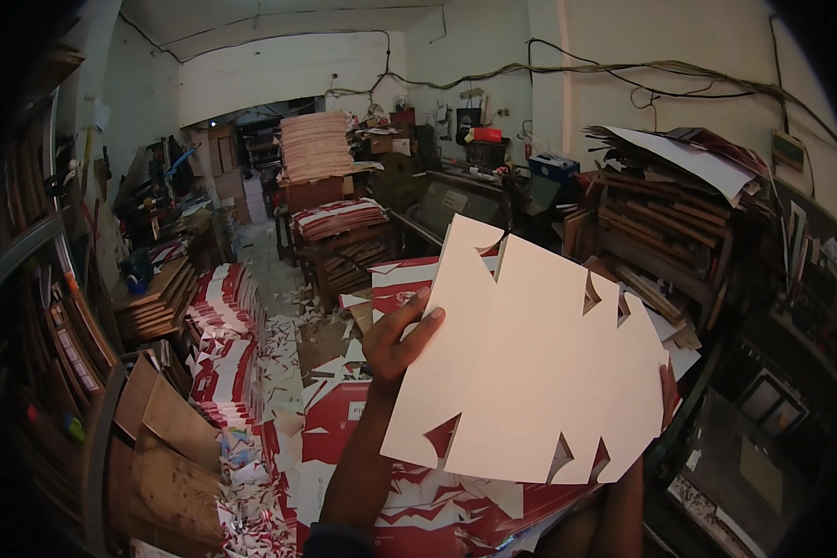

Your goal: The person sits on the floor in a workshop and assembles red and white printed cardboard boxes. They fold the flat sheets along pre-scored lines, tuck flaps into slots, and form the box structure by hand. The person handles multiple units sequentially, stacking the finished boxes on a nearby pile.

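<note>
Head view: a cluttered workshop is seen from above, with both forearms rising from the lower edge of the frame.
Cardboard sheet: a pale die-cut cardboard sheet [530, 363] is held up in the centre-right of the frame, tilted, its blank side turned to the camera (notches and pointed flaps are cut along its upper and lower edges).
Left hand: the left hand [398, 342] is closed on the sheet's left edge, near centre frame; the thumb is laid over the front face and the other fingers are hidden behind.
Right hand: the right hand [668, 395] is mostly covered by the sheet at its right edge; only a strip of fingers is seen gripping that edge.
Below the sheet: a heap of red-and-white printed sheets [381, 437] is spread under the arms, in the lower centre.
Lower left: stacks of red-and-white blanks [228, 325] are lined up along a floor strewn with paper scraps [284, 358].
Far left: brown boards [172, 432] are leaned against the shelving [37, 307].
Upper centre: a tall pile of pale sheets [316, 146] is set on a wooden stand, well apart from the hands.
Upper right: wooden racks [665, 219] loaded with paper are stood against the wall, with cables [623, 70] strung above.
</note>
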Tool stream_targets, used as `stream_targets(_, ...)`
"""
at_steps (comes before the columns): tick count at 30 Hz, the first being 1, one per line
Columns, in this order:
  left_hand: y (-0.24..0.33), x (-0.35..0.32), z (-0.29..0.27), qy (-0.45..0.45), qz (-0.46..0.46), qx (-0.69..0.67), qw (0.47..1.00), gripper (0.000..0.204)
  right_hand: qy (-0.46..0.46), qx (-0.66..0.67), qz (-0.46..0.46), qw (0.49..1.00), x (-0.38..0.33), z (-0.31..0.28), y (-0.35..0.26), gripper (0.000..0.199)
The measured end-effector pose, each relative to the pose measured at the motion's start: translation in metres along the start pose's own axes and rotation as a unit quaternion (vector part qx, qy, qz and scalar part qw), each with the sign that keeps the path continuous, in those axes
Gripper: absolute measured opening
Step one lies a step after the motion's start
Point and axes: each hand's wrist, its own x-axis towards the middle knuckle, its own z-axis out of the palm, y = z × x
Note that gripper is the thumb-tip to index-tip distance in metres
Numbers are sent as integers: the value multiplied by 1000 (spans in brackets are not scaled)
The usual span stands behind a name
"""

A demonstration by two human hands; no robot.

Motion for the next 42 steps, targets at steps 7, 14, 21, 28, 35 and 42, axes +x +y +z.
stream_targets(7,0,-1,-2,2,-4,10,1000,28,19,149,73,986,-10,4,8,33)
stream_targets(14,-1,-2,-3,1,-6,13,1000,29,-5,141,69,988,-5,1,6,33)
stream_targets(21,-1,-2,-1,3,-7,23,1000,30,7,22,17,1000,-5,1,4,36)
stream_targets(28,-3,-6,1,8,-14,16,1000,30,5,11,30,999,-9,-2,8,42)
stream_targets(35,-2,-9,1,-5,-39,7,999,31,-1,-28,29,999,-10,-5,13,42)
stream_targets(42,-4,-21,6,-18,-154,-51,987,30,-35,-23,-3,999,2,-12,15,37)
